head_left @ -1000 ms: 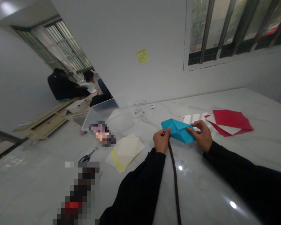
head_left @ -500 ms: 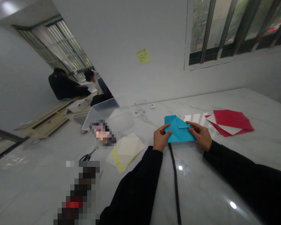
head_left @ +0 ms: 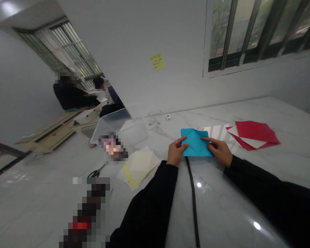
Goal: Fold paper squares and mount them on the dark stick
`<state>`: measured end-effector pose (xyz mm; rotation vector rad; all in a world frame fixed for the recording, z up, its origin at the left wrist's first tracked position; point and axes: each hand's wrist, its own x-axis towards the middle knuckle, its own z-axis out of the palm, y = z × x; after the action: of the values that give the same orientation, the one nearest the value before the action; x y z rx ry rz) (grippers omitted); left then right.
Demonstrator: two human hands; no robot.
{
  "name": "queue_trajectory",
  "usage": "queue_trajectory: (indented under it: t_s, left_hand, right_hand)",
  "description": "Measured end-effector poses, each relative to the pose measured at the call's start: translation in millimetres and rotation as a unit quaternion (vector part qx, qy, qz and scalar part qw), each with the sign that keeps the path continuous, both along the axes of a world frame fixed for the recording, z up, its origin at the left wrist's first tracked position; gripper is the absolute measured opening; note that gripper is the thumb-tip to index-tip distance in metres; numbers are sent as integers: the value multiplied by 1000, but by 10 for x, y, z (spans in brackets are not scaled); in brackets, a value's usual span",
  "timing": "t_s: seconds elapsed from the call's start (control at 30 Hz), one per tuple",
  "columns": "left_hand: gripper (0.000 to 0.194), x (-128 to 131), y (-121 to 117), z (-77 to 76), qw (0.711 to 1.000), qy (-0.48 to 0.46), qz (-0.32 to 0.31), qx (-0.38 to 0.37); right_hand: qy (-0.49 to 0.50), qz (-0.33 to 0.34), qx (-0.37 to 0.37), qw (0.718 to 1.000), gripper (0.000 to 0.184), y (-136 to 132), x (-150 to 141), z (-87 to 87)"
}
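A creased sheet of blue paper is held between my two hands, just above the marble-patterned table. My left hand pinches its left edge between thumb and fingers. On the right side, my right hand grips the paper near its lower right corner, and its index finger lies across the upper right part. A dark brown strip runs from under the paper toward the front of the table.
Pale and yellow paper sheets lie left of my hands, red and white sheets to the right. Scissors and a clear plastic bin are farther left. A white plug sits by the wall. Two people sit beyond.
The folded flap at the paper's upper right has been opened out flat. My right index finger has moved left onto the paper's face. The other objects stay put.
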<state>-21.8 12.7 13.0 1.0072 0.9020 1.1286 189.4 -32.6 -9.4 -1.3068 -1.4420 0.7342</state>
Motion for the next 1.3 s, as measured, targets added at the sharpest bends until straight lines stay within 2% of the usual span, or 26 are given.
queue_trajectory:
  t_s: [0.13,0.33,0.47,0.57,0.7,0.77,0.83,0.97,1.07,1.17,1.23,1.3]
  left_hand:
    - [58,-21,2,7,1000,18,-8,9]
    - [63,-55,-25,93,996,-11,-87,1]
    - [67,-82,-28,148,996,-41,-76,-17]
    - [74,-106,-24,185,996,-58,-67,-19]
    - [91,-126,-30,208,995,-61,-75,-38]
    - [85,-125,-37,195,993,-53,-89,-56]
    - [70,-124,-40,170,992,-34,-94,-74]
    - [49,-153,-9,122,993,14,-45,-104]
    - [45,-192,41,92,994,28,2,-108]
    - [43,-214,79,66,993,30,35,-112]
    - [43,-216,86,64,992,26,36,-119]
    - [44,-212,78,79,991,12,10,-132]
  right_hand:
    - [37,-13,-34,999,48,24,37,-12]
    - [159,-68,-62,983,47,67,48,-21]
    - [230,-58,-76,968,48,80,32,-19]
    - [234,-47,-73,968,49,67,33,3]
    - [184,-17,-69,980,48,21,29,53]
    - [155,14,-71,985,47,0,14,74]
    - [138,48,-69,987,45,-16,-6,95]
    - [128,125,-65,982,48,-36,-32,141]
    - [97,166,-89,977,45,-39,-29,160]
    - [110,175,-105,973,41,-31,-20,152]
    - [127,174,-111,970,39,-25,-19,140]
    - [129,174,-113,970,40,-22,-19,134]
